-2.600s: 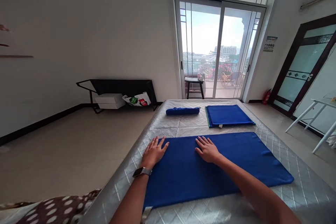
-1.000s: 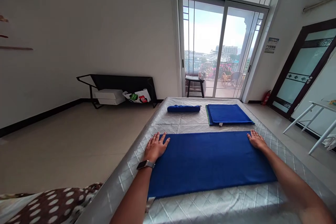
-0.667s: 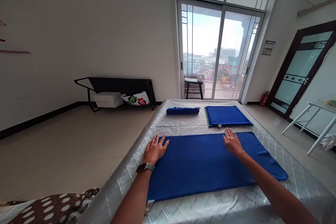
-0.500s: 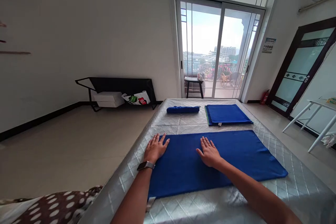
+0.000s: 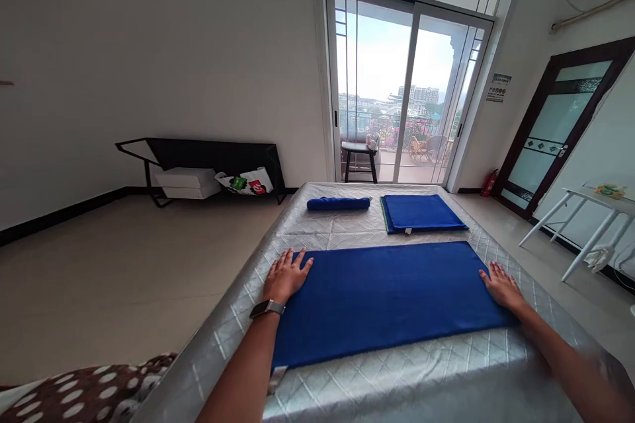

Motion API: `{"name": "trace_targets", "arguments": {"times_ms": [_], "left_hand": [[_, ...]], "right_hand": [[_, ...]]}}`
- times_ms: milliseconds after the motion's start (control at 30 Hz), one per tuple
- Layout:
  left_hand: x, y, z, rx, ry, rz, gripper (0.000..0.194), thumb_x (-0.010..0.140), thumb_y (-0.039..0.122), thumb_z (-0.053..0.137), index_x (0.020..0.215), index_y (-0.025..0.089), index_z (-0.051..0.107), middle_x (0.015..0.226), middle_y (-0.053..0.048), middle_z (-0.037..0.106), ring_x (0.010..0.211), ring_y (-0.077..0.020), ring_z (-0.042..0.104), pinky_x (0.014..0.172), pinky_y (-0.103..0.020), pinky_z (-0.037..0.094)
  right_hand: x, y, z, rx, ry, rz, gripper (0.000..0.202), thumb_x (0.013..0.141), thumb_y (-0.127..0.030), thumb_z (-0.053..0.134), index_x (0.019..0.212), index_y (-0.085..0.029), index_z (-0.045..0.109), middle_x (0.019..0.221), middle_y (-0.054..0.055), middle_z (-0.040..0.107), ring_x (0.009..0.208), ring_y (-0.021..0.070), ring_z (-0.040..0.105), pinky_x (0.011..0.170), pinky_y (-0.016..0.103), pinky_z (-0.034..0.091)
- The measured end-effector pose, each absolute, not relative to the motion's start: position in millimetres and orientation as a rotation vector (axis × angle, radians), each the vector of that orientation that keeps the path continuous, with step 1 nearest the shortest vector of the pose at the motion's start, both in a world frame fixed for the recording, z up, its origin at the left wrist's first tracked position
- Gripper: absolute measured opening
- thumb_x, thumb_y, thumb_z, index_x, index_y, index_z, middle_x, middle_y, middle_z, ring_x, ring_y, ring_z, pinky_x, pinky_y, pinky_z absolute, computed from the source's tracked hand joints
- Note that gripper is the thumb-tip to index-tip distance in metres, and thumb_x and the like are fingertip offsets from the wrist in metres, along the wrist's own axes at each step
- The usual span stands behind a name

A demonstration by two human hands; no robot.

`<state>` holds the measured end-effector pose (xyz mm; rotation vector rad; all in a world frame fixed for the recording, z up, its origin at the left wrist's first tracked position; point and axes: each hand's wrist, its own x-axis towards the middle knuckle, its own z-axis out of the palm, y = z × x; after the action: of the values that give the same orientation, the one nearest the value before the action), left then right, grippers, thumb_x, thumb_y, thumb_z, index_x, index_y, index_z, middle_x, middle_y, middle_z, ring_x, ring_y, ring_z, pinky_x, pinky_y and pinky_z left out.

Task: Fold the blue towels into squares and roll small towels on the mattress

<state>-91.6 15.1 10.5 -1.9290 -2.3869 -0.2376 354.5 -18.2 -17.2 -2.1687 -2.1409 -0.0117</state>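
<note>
A long blue cloth (image 5: 391,304) lies flat across the silver quilted mattress (image 5: 357,386). My left hand (image 5: 286,275) rests with fingers spread on the cloth's left edge, a watch on its wrist. At the cloth's right edge, my right hand (image 5: 503,285) lies flat, fingers stretched out and holding nothing. Farther back on the mattress are a rolled blue cloth (image 5: 338,203) and, right of it, a folded blue cloth (image 5: 424,212) with a small white tag at its near edge.
A black frame (image 5: 213,155) with white boxes (image 5: 186,184) under it stands by the left wall. Brown dotted fabric (image 5: 74,390) lies at bottom left. A white table (image 5: 598,198) stands at right. Glass sliding doors (image 5: 411,86) are behind the mattress.
My right hand has moved right, from the middle of the long cloth to its right edge. My left hand remains at the left edge. The view has shifted slightly.
</note>
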Motion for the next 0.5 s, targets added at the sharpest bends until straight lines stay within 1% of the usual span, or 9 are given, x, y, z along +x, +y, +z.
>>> {"name": "trace_targets", "arguments": {"times_ms": [67,133,233,300,400,500], "left_hand": [[-91.5,16.3,9.2,-1.916,-2.384,-0.255,0.062,0.099,0.051,0.029,0.152,0.020,0.039,0.158,-0.012,0.039,0.147,-0.0263,0.032,0.120,-0.043,0.023],[-92.0,17.2,7.2,-1.913,-2.374,-0.276,0.061,0.098,0.050,0.030,0.151,0.021,0.040,0.158,-0.011,0.040,0.147,-0.0268,0.032,0.120,-0.044,0.024],[-93.6,17.6,5.2,-1.935,-2.350,-0.302,0.060,0.098,0.048,0.031,0.151,0.023,0.040,0.158,-0.010,0.040,0.147,-0.0265,0.032,0.119,-0.045,0.025],[-94.2,17.1,5.5,-1.947,-2.346,-0.301,0.060,0.098,0.048,0.031,0.152,0.022,0.040,0.158,-0.010,0.040,0.148,-0.0262,0.031,0.120,-0.044,0.025],[-94.1,15.9,7.5,-1.941,-2.367,-0.274,0.062,0.099,0.050,0.029,0.152,0.021,0.039,0.158,-0.012,0.039,0.148,-0.0261,0.031,0.120,-0.044,0.023],[-94.9,15.3,7.9,-1.942,-2.362,-0.251,0.062,0.099,0.048,0.029,0.153,0.019,0.036,0.159,-0.013,0.036,0.148,-0.0252,0.030,0.120,-0.042,0.022]], "right_hand": [[347.2,-21.4,-14.6,-2.169,-2.136,-0.054,0.068,0.091,-0.061,0.026,0.153,-0.035,0.038,0.159,-0.008,0.031,0.152,0.0311,0.011,0.124,0.051,0.010],[345.7,-24.5,-7.4,-2.138,-2.140,-0.111,0.067,0.092,-0.059,0.027,0.154,-0.034,0.036,0.159,-0.007,0.031,0.152,0.0318,0.012,0.124,0.053,0.012],[350.1,-31.4,9.2,-2.072,-2.157,-0.156,0.070,0.094,-0.058,0.028,0.157,-0.027,0.029,0.163,-0.002,0.023,0.152,0.0310,0.010,0.122,0.055,0.016],[344.4,-39.9,20.9,-2.042,-2.169,-0.159,0.072,0.097,-0.058,0.025,0.159,-0.023,0.022,0.165,0.001,0.018,0.152,0.0289,0.010,0.122,0.053,0.016],[306.6,-58.9,35.2,-1.874,-2.311,0.000,0.068,0.101,-0.056,0.014,0.160,-0.022,0.016,0.165,0.002,0.016,0.152,0.0223,0.013,0.123,0.046,0.015],[253.8,-78.9,43.4,-1.633,-2.502,0.284,0.073,0.101,-0.059,0.012,0.159,-0.017,0.017,0.165,0.006,0.015,0.152,0.0213,0.013,0.124,0.044,0.011]]}}
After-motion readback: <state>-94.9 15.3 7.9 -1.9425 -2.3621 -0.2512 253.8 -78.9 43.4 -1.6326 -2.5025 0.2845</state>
